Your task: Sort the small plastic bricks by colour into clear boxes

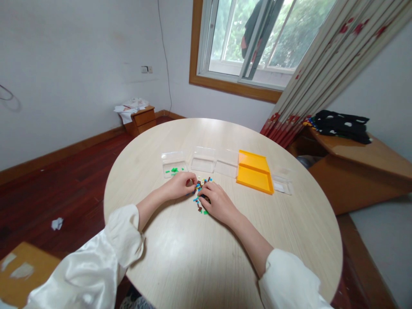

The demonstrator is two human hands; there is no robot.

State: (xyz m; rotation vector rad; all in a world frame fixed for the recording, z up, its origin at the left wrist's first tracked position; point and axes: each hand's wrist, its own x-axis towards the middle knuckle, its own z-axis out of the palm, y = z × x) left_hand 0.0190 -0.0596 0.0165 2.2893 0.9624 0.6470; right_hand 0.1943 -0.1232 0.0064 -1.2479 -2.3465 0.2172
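Observation:
A small pile of mixed toy building bricks (pixel 200 209) in brown, blue, green, yellow and white lies on the round table. My left hand (pixel 179 185) is at the pile's left side, its thumb and fingertips curled together; whatever is between them is too small to make out. Over the right part of the pile rests my right hand (pixel 219 202), fingers bent down among the bricks and the thumb apart from them. Just beyond my left hand, a clear plastic box (pixel 165 163) with its lid up holds several green bricks (pixel 174 170).
Two more open clear boxes (pixel 202 164) (pixel 227 168) stand in the row, then an open yellow case (pixel 255 179) and a small clear box (pixel 283 185). All sit on a pale round table (pixel 180 257). A cabinet (pixel 370 171) stands right, a nightstand (pixel 143 116) back left.

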